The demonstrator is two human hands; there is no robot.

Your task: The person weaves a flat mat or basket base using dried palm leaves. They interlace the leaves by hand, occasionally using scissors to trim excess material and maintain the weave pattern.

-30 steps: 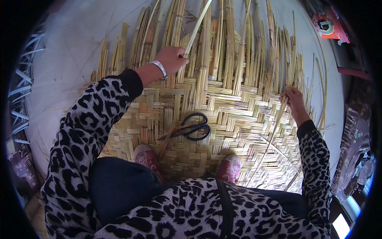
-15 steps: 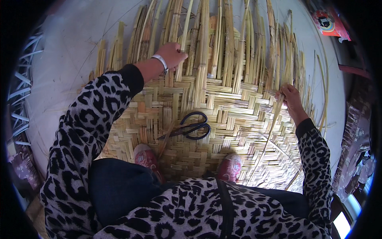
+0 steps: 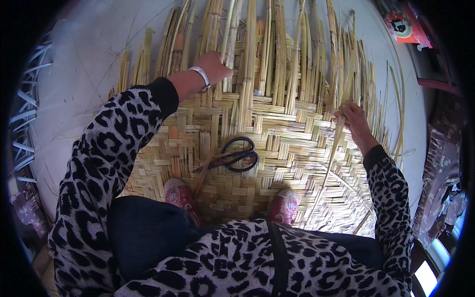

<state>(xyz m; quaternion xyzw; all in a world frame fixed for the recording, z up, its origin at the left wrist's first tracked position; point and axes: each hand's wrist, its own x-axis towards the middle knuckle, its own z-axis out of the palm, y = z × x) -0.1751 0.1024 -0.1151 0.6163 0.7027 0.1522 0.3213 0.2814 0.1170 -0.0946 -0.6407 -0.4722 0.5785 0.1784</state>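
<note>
One loose strip point(image 3: 330, 158) runs near-upright, right hand point(image 3: 354, 121) fingers clamped on it.

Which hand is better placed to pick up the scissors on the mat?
Probably the right hand. It is closer to the scissors, though it grips a strip. The left hand reaches farther away among the upright strips.

The woven bamboo mat point(image 3: 277, 143) lies flat on the floor, its far edge unfinished, with loose strips point(image 3: 277, 49) sticking out.
</note>
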